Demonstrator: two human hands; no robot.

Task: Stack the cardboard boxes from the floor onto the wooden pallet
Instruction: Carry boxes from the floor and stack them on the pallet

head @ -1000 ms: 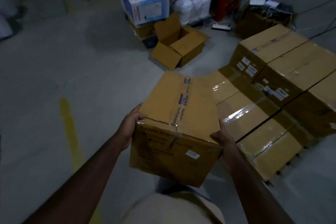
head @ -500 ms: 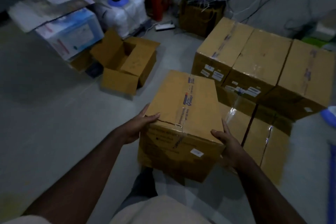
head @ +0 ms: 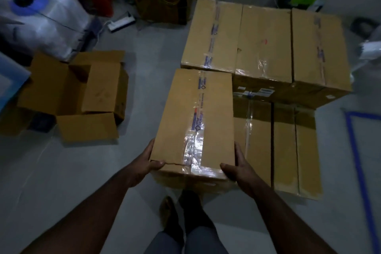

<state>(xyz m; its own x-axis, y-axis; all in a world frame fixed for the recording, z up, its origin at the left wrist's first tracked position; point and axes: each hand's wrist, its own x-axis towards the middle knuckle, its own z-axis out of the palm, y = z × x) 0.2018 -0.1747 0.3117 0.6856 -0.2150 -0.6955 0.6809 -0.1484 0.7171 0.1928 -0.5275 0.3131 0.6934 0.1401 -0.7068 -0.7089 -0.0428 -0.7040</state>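
Head view: both hands, left [head: 144,164] and right [head: 239,166], clasp the box [head: 193,123] by near corners; it could tip forward.

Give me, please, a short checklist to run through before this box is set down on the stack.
1. Left hand grips the held box at its near corner: ok.
2. Right hand grips the opposite corner: ok.
3. Top tape sealed: ok.
4. Lower boxes offer a free top beside the held box: ok.
5. Upper row sits square: ok.
6. Wooden pallet under the stack: cannot tell, hidden.
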